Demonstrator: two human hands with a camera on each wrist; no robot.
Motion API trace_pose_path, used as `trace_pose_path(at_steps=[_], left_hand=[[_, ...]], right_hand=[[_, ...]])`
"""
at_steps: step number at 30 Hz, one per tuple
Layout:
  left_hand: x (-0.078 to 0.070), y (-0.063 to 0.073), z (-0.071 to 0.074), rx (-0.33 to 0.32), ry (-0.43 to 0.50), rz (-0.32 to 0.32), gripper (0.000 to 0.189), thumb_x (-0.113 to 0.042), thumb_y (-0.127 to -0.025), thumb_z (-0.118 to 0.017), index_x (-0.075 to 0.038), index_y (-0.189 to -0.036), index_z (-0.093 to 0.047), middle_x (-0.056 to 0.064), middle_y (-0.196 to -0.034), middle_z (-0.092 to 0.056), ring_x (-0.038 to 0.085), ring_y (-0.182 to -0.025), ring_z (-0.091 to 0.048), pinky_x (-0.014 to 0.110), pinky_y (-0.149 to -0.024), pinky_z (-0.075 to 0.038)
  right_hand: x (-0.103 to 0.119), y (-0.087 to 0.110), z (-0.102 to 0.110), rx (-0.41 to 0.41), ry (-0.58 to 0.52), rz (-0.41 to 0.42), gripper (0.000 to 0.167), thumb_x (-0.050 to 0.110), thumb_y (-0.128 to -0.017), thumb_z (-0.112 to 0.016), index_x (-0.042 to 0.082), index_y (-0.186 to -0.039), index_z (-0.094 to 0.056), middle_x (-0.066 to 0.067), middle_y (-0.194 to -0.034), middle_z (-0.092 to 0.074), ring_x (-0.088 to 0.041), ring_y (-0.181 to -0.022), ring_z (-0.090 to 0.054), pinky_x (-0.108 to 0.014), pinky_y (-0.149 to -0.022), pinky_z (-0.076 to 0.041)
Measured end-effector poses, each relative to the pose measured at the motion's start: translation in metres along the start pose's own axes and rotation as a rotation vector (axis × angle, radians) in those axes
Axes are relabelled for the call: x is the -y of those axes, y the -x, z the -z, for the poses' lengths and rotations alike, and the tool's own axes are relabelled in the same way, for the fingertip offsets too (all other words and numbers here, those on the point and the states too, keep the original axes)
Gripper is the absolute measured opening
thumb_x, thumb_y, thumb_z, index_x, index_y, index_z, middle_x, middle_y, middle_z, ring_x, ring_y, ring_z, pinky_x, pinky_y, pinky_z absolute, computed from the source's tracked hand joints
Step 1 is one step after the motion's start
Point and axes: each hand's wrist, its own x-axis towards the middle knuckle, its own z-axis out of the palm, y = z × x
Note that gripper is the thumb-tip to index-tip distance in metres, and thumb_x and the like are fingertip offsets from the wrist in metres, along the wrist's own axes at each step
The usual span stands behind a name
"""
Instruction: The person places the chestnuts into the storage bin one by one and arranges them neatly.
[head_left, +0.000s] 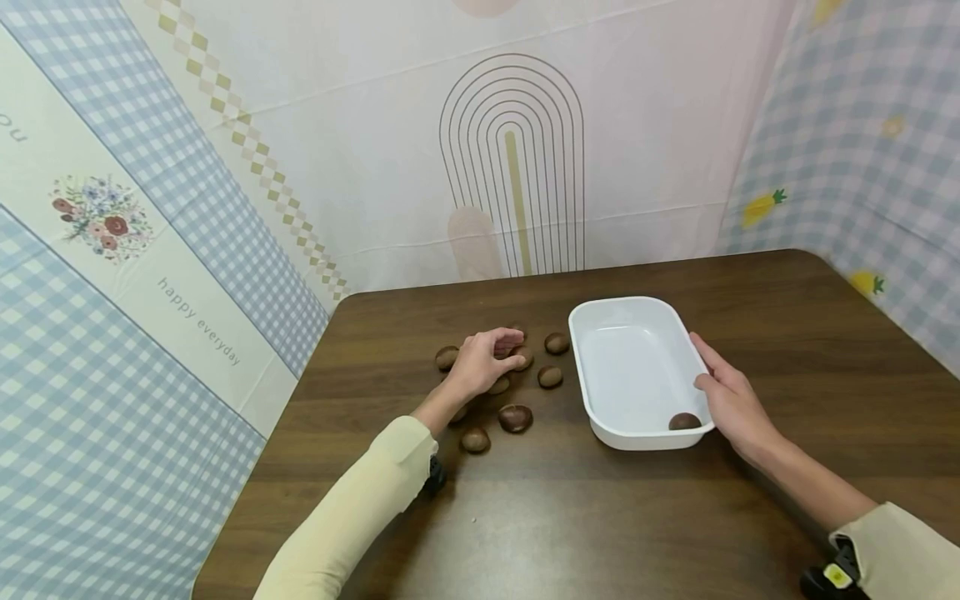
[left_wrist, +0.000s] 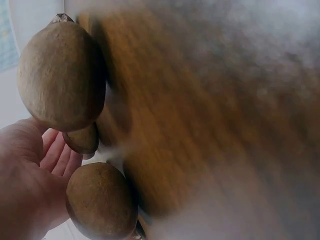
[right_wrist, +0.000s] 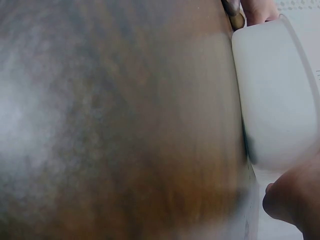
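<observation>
My left hand (head_left: 480,360) reaches among several brown chestnuts (head_left: 515,418) on the table. Its thumb and fingers stand apart around one chestnut (head_left: 524,357). In the left wrist view, the fingers (left_wrist: 57,155) extend behind a small-looking chestnut (left_wrist: 82,140), while two others loom large nearer the camera. On the right, my right hand (head_left: 735,404) grips the long side of a white rectangular dish (head_left: 630,367), thumb at the rim. A single chestnut (head_left: 684,422) lies in the dish's near right corner. The right wrist view shows the dish's outer wall (right_wrist: 275,95) beside the hand.
The dark wooden table (head_left: 540,517) ends at a printed cloth (head_left: 637,150) hanging behind it. Checked cloth (head_left: 97,392) hangs at the left side and more at the right. Two chestnuts (head_left: 551,377) lie between my left hand and the dish.
</observation>
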Motion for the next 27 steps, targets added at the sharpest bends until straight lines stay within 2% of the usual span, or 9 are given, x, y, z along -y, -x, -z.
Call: trace_pose_path(at_steps=[11, 13, 18, 23, 27], left_hand=[[0.001, -0.0018, -0.0019, 0.026, -0.038, 0.029, 0.045, -0.015, -0.098, -0.079, -0.004, -0.14, -0.068, 0.008, -0.134, -0.072, 0.023, -0.12, -0.071, 0.037, -0.103, -0.056], [0.0009, -0.0017, -0.0022, 0.034, -0.052, 0.04, 0.045, -0.016, -0.098, -0.079, -0.004, -0.14, -0.068, 0.009, -0.134, -0.072, 0.023, -0.119, -0.071, 0.037, -0.102, -0.056], [0.0007, -0.0014, -0.0024, 0.053, -0.076, 0.057, 0.047, -0.017, -0.098, -0.08, -0.006, -0.142, -0.066, 0.01, -0.134, -0.072, 0.024, -0.12, -0.07, 0.038, -0.102, -0.056], [0.0015, -0.0022, -0.0027, 0.055, -0.099, 0.055, 0.046, -0.017, -0.098, -0.08, -0.007, -0.142, -0.067, 0.009, -0.133, -0.072, 0.023, -0.119, -0.071, 0.037, -0.101, -0.056], [0.0017, -0.0024, -0.0025, 0.057, -0.109, 0.048, 0.045, -0.017, -0.098, -0.081, -0.007, -0.14, -0.069, 0.009, -0.13, -0.074, 0.023, -0.117, -0.072, 0.037, -0.101, -0.056]], right_hand=[[-0.0001, -0.0003, 0.0001, 0.001, 0.0, -0.005, 0.062, 0.007, -0.111, -0.025, 0.01, -0.171, -0.009, -0.019, -0.176, -0.006, -0.047, -0.158, -0.013, 0.003, -0.092, -0.026], [0.0, -0.0002, 0.0001, 0.002, -0.001, -0.009, 0.062, 0.008, -0.112, -0.025, 0.011, -0.171, -0.009, -0.018, -0.176, -0.006, -0.046, -0.158, -0.012, 0.0, -0.1, -0.026], [0.0006, 0.0004, 0.0004, 0.008, 0.002, -0.018, 0.061, 0.009, -0.112, -0.025, 0.011, -0.171, -0.008, -0.016, -0.176, -0.005, -0.045, -0.159, -0.011, -0.004, -0.107, -0.024], [0.0008, 0.0001, 0.0003, 0.008, 0.004, -0.011, 0.061, 0.008, -0.112, -0.025, 0.011, -0.171, -0.008, -0.018, -0.176, -0.006, -0.046, -0.158, -0.012, 0.002, -0.096, -0.025], [0.0008, 0.0002, 0.0005, 0.005, 0.006, -0.009, 0.062, 0.007, -0.112, -0.025, 0.011, -0.171, -0.009, -0.018, -0.176, -0.006, -0.047, -0.158, -0.013, 0.003, -0.093, -0.025]])
